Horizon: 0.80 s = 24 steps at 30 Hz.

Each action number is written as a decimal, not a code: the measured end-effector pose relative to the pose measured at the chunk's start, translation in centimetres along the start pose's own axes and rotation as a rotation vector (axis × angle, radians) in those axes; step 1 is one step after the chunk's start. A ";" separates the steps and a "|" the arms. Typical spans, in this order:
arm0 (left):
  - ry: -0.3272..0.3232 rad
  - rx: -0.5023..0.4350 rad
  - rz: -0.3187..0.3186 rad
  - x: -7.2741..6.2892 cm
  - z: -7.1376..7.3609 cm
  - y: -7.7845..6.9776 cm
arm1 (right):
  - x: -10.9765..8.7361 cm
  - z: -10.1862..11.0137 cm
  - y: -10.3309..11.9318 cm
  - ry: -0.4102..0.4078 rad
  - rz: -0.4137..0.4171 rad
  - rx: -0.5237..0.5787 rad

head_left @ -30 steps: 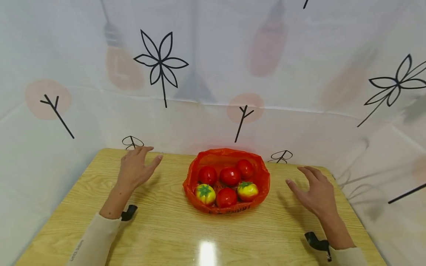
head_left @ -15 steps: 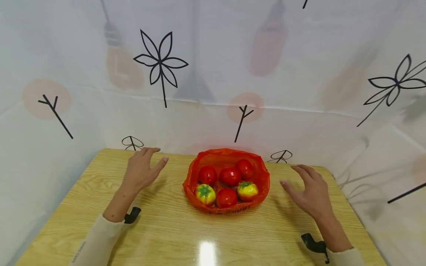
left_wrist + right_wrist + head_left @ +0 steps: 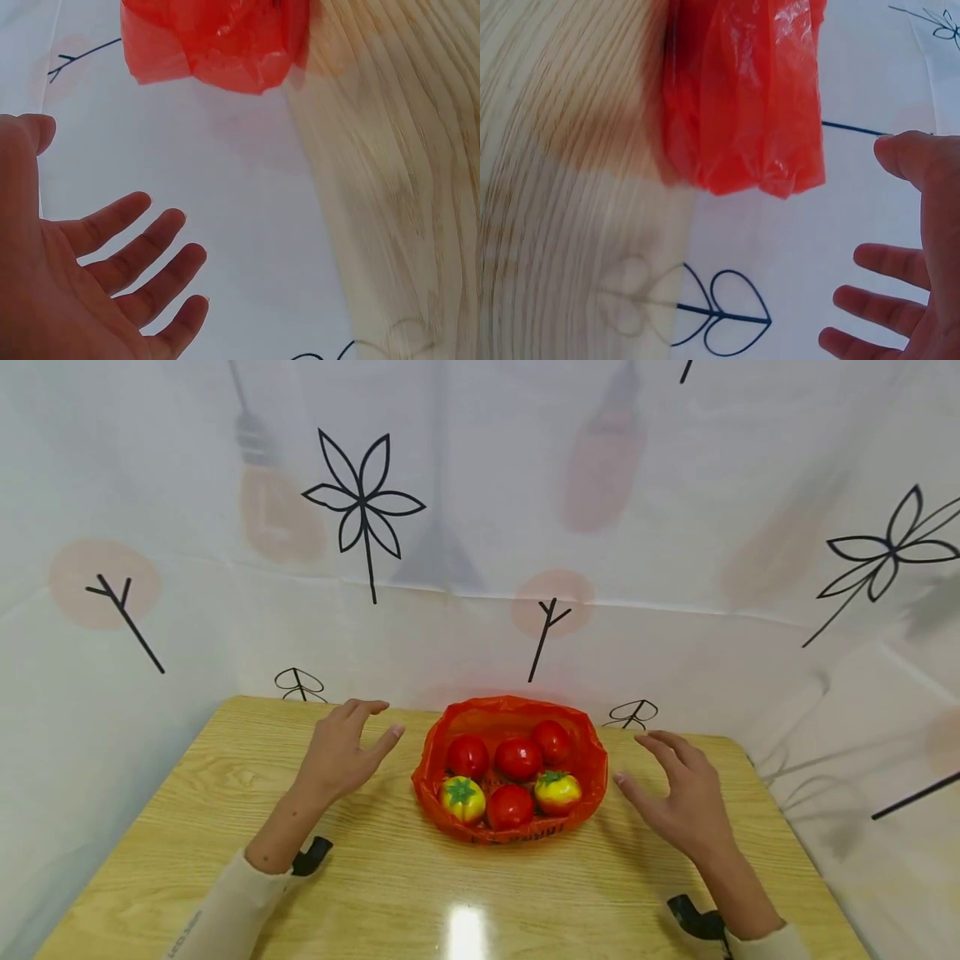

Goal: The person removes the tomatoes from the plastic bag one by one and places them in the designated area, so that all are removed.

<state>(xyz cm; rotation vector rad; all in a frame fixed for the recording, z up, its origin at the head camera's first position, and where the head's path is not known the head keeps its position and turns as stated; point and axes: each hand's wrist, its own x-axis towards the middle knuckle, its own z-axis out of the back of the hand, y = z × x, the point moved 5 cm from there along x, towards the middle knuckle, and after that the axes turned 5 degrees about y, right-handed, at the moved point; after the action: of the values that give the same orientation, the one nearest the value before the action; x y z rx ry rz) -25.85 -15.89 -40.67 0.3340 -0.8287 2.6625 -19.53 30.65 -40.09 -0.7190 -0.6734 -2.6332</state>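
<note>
In the middle of the table sits a red plastic bag (image 3: pixel 442 822), its mouth spread wide and its rim rolled down. Inside lie several shiny red tomatoes (image 3: pixel 518 757) and two yellow ones with green tops, a left one (image 3: pixel 462 799) and a right one (image 3: pixel 558 792). My left hand (image 3: pixel 341 760) hovers left of the bag, fingers spread and holding nothing. To the bag's right, and nearer to it, is my right hand (image 3: pixel 682 797), thumb and fingers apart with nothing between them. Both wrist views show the bag's side (image 3: pixel 217 45) beyond loosely spread fingers.
The light wooden table (image 3: pixel 360 893) ends at a white patterned cloth (image 3: pixel 465 635) hanging behind it and along both sides. Black straps, one at the left wrist (image 3: pixel 311 856) and one at the right wrist (image 3: pixel 697 920), hang below the sleeves.
Both hands have moved inward toward the bag, the left one to the right and the right one to the left. The bag and the tomatoes stay in place.
</note>
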 end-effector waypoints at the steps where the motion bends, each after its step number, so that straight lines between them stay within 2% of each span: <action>1: 0.007 -0.005 0.003 0.0 -0.1 -0.2 | 0.0 0.0 0.2 0.000 0.005 0.001; 14: 0.071 -0.017 0.010 -0.5 -1.7 -2.4 | 0.0 -1.0 2.5 0.012 0.089 0.016; 24: 0.120 -0.040 0.005 -0.7 -3.1 -3.3 | -0.1 -2.4 4.5 0.084 0.113 0.009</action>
<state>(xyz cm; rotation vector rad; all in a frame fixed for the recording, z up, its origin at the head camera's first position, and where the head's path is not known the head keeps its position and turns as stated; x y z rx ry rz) -24.31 -11.68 -41.74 0.1610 -0.8451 2.6366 -18.42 25.66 -40.35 -0.6212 -0.6018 -2.5400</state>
